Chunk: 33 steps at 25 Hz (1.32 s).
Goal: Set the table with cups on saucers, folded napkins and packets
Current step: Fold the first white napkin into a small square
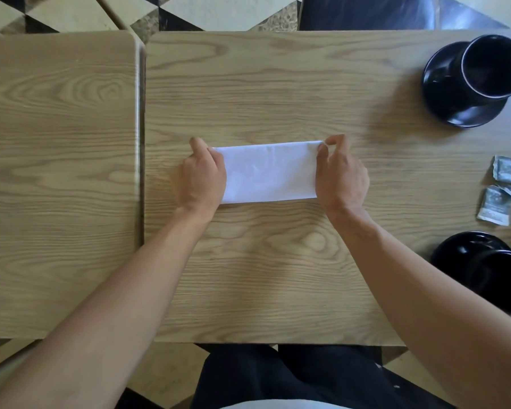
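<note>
A white napkin point(267, 174), folded into a long rectangle, lies flat in the middle of the wooden table point(278, 276). My left hand point(199, 178) pinches its left end and my right hand point(341, 175) pinches its right end near the far corner. At the far right a black cup point(491, 67) stands on a black saucer point(446, 110). A second black cup point(499, 276) on a saucer point(455, 249) sits at the near right. Between them lie three small grey packets point(503, 191).
A second wooden table point(56, 172) butts against the left side with a narrow gap point(142, 143) between them. A dark chair point(366, 13) stands beyond the far edge. My dark-clothed lap point(278, 376) is at the near edge, over a checkered floor.
</note>
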Tool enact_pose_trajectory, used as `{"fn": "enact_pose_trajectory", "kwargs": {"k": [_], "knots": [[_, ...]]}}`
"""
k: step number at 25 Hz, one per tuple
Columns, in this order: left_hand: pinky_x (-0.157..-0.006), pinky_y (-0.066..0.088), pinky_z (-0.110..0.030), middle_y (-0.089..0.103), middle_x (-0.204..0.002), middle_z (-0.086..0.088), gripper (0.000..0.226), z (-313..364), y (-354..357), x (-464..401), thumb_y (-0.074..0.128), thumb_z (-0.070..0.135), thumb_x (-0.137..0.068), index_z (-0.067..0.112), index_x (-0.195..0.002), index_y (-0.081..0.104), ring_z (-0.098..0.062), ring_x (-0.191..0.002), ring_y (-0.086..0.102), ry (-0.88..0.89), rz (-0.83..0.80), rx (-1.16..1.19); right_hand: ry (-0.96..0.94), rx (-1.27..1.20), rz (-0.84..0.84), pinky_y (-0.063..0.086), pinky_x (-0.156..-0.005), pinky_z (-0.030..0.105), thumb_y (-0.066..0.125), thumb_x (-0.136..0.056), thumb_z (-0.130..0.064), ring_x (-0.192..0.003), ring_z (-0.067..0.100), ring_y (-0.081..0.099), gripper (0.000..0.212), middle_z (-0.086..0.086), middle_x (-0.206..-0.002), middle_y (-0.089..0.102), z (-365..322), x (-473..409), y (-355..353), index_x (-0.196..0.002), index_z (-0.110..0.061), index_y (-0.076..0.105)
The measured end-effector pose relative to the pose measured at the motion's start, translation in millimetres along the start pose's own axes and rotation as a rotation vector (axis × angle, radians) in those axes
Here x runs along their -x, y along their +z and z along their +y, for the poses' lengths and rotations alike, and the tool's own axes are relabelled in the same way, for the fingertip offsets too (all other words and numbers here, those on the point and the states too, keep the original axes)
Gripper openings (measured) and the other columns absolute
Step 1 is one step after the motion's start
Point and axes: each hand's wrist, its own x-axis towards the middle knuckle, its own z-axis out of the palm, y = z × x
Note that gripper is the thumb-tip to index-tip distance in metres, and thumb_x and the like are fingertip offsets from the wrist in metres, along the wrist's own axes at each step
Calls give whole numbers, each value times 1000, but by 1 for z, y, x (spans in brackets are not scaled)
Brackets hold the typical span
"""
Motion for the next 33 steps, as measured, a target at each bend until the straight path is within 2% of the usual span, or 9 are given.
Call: {"fn": "enact_pose_trajectory", "kwargs": {"k": [4,7,9,11,13,16,27,30,33], "knots": [[-63,37,-43,65,-96,-18,20,-7,-10,7,44,18,-98,1,-103,53,-41,-83,60,48,107,114,-40,-78,151,42,-83,39,43,-104,-39,-108,29,57,37,8,-122,59,-5,1,-9,-127,-14,57],[-87,45,-49,63,-116,-21,26,9,-4,15,54,15,-91,1,-111,63,-40,-105,58,349,230,29,-352,0,169,36,-106,46,49,-102,-33,-126,36,50,37,15,-136,56,-28,13,-3,-130,-15,64],[-112,36,-54,56,-140,-23,39,25,9,24,51,14,-95,-1,-130,60,-41,-133,48,510,123,-21,-601,37,20,25,-119,55,49,-104,-26,-143,41,39,41,20,-151,48,-41,26,11,-141,-11,58],[-124,17,-50,34,-160,-20,52,29,19,32,38,21,-103,-1,-150,40,-36,-151,25,506,-61,-88,-658,142,-142,13,-124,56,43,-106,-30,-153,38,20,51,17,-163,30,-36,30,21,-154,-13,41],[-126,10,-47,19,-166,-19,60,18,26,34,30,32,-105,2,-157,25,-33,-155,13,498,-141,-161,-632,263,-199,5,-126,51,33,-107,-46,-157,32,6,60,11,-169,14,-19,25,26,-161,-21,23],[-126,10,-49,12,-166,-22,70,5,30,32,30,43,-104,3,-159,17,-34,-156,8,540,-147,-212,-678,347,-186,6,-127,48,23,-103,-62,-157,27,4,73,9,-170,8,1,15,27,-163,-22,14],[-123,8,-58,7,-165,-29,94,-4,33,30,31,66,-97,-4,-157,13,-40,-155,2,453,-122,-206,-598,339,-246,2,-127,47,23,-101,-66,-157,19,-6,86,5,-171,-1,26,-4,17,-162,-10,4],[-122,3,-62,2,-166,-28,89,-2,20,29,29,64,-99,2,-159,11,-41,-154,-1,439,-158,-115,-568,286,-256,3,-126,49,37,-99,-60,-157,27,6,82,10,-169,14,16,-3,6,-159,-8,20],[-122,12,-60,20,-162,-30,75,-7,2,36,44,52,-99,0,-151,33,-45,-151,15,438,-55,-29,-563,159,-126,21,-122,48,54,-88,-40,-133,38,40,57,15,-132,55,-2,-8,-4,-135,-9,55]]}}
